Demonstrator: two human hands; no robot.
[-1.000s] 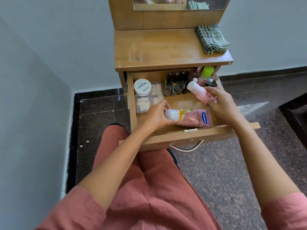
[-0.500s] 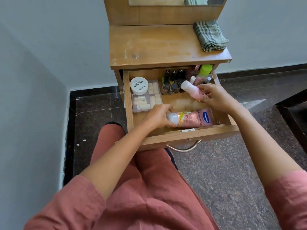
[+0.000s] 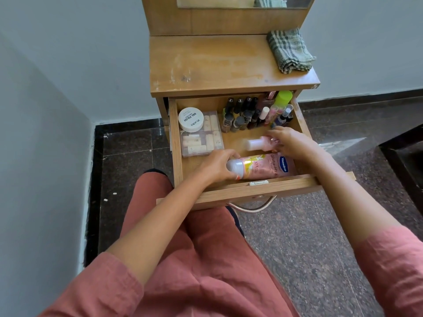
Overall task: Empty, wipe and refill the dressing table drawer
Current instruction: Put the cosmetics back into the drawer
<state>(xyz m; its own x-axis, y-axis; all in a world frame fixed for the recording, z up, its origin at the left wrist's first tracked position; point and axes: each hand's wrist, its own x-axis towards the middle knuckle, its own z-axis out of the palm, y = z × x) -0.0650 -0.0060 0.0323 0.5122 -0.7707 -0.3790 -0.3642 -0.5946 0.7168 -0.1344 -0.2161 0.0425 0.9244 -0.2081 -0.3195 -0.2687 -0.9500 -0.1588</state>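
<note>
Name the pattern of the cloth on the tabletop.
Green-grey checks on the cloth, seen best in the head view.

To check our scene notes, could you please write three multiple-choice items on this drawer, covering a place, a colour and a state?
1. Where is the folded cloth? A) on a shelf B) on the tabletop C) in a basket
2. What colour is the cap of the tall bottle at the drawer's back right? A) red B) lime green C) blue
3. What is the left hand doing? A) hanging idle B) holding a brush C) gripping the tube
Answers: B, it lies at the tabletop's right rear; B, the cap is bright lime; C, it wraps the tube's white cap end.
</note>
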